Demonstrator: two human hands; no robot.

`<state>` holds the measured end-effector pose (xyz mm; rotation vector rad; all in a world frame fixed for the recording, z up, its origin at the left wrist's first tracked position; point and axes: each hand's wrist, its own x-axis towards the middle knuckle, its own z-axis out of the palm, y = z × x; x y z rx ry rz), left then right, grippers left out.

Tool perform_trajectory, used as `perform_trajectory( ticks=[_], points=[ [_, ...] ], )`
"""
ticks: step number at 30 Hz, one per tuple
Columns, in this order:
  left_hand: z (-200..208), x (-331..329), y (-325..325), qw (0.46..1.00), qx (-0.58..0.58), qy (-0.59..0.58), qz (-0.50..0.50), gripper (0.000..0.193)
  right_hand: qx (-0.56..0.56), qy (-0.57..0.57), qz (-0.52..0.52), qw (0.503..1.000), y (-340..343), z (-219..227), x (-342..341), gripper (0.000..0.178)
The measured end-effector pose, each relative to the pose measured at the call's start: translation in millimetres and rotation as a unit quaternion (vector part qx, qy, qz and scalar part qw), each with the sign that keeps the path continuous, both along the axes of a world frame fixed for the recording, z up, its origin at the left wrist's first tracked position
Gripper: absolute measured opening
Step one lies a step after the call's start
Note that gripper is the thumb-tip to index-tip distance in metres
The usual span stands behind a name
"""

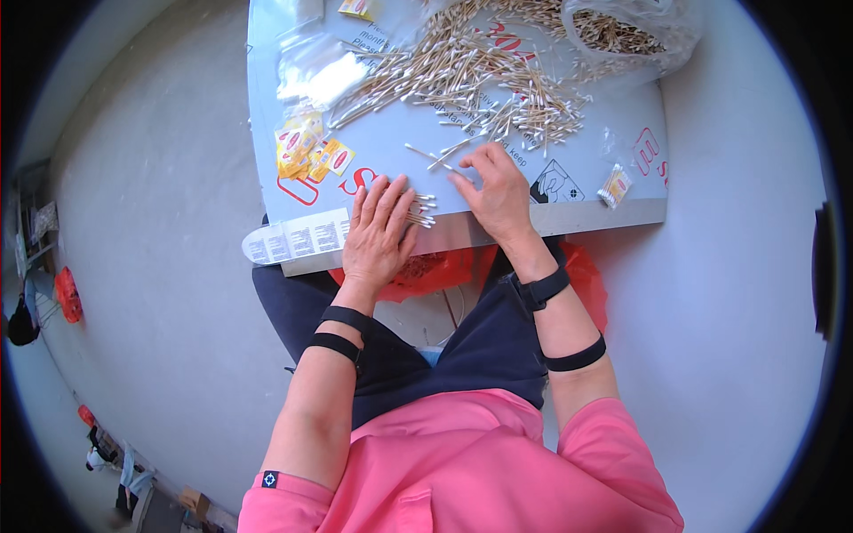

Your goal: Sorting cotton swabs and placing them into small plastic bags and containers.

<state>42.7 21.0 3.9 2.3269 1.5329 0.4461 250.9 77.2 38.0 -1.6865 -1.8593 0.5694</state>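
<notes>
The left grip (382, 233) lies over one bunch of cotton swabs (424, 210) at the near edge of the worktop (622, 115); whether it clasps them, I cannot tell. The right grip (498, 194), finger and thumb curled, is at two loose swabs (440, 162); pinching is unclear. White tips, slim pale-brown sticks. Beyond: one uncountable pile (462, 75), one clear bag (680, 40).

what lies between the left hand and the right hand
In the head view, a small bunch of cotton swabs pokes out beside the left hand, white tips toward the right hand; a bare strip of tabletop follows.
</notes>
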Motion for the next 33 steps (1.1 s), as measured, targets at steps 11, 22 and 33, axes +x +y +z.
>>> perform_trajectory(
  ticks=[11,22,33],
  points=[
    [-2,4,1,1.0,0.0,-0.003,-0.004,0.055,0.065,-0.054,0.023,0.996,12,-9,-18,0.017],
    [1,4,1,1.0,0.0,-0.02,-0.001,0.057,0.052,-0.025,-0.03,0.998,8,-17,-18,0.011],
    [1,0,0,1.0,-0.003,-0.016,0.003,0.056,0.027,0.007,-0.037,0.999,-24,-17,22,0.014]
  ],
)
